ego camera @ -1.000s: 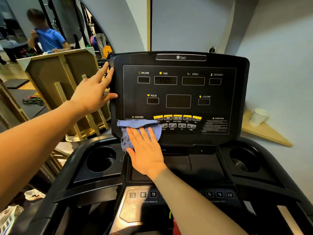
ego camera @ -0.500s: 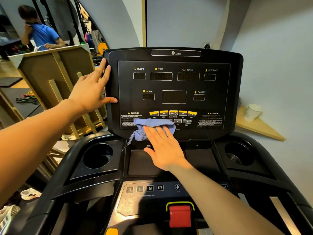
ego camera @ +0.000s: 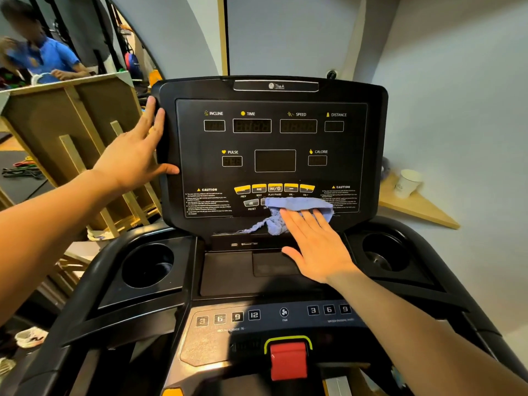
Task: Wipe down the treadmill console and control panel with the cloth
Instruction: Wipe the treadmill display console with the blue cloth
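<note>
Your right hand lies flat, fingers spread and straight, pressing the one cloth against the bottom strip of the console; nothing is gripped, only pinned under the fingertips. The cloth's long axis runs left to right, most of it beyond and above your fingertips, with a bunched, frayed tail trailing off past your thumb side. Your left hand is open too, fingers wrapped round the console's left edge and thumb on its face, likely steadying it.

What the next stroke turns on: bare panel lies to the right of your fingers, and your right hand is the nearer one. The five yellow buttons sit just above the cloth. Two cup holders flank your wrist. The lower control panel lies behind your palm, toward you; whether it has been cleaned I cannot tell.
</note>
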